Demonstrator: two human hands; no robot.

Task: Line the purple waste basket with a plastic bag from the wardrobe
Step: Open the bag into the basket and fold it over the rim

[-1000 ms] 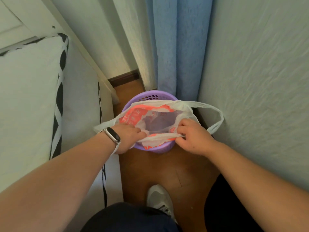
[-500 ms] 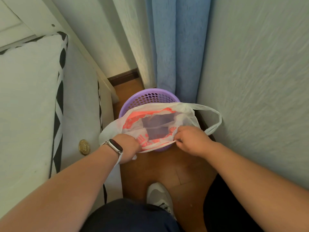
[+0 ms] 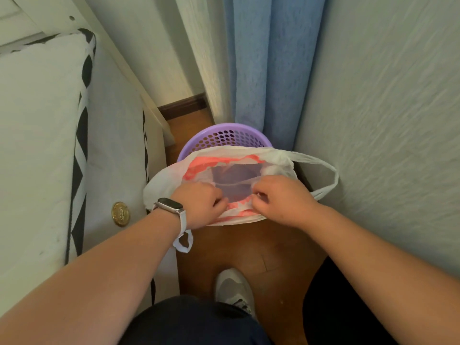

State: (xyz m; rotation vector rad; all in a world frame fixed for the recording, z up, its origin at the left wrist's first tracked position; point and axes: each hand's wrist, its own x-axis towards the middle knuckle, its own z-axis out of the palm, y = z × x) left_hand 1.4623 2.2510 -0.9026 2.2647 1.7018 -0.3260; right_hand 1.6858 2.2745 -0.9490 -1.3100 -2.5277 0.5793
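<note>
The purple waste basket [image 3: 225, 135], round with a perforated wall, stands on the wooden floor between bed and wall. A thin white plastic bag [image 3: 249, 160] with red print is held open above its near half, hiding most of the rim. My left hand [image 3: 199, 204], a watch on its wrist, pinches the bag's near edge on the left. My right hand [image 3: 281, 200] pinches the same edge on the right. One bag handle [image 3: 328, 180] loops out toward the right wall; the other handle [image 3: 184, 242] hangs below my left wrist.
A white mattress [image 3: 44, 135] with black-and-white trim fills the left side. A blue curtain [image 3: 271, 66] hangs right behind the basket, and a pale wall [image 3: 385, 120] closes the right. My grey shoe [image 3: 235, 290] rests on the narrow floor strip.
Both hands have pulled the bag's near edge back toward me and closer together. The bag now covers less of the basket, so its far perforated wall shows.
</note>
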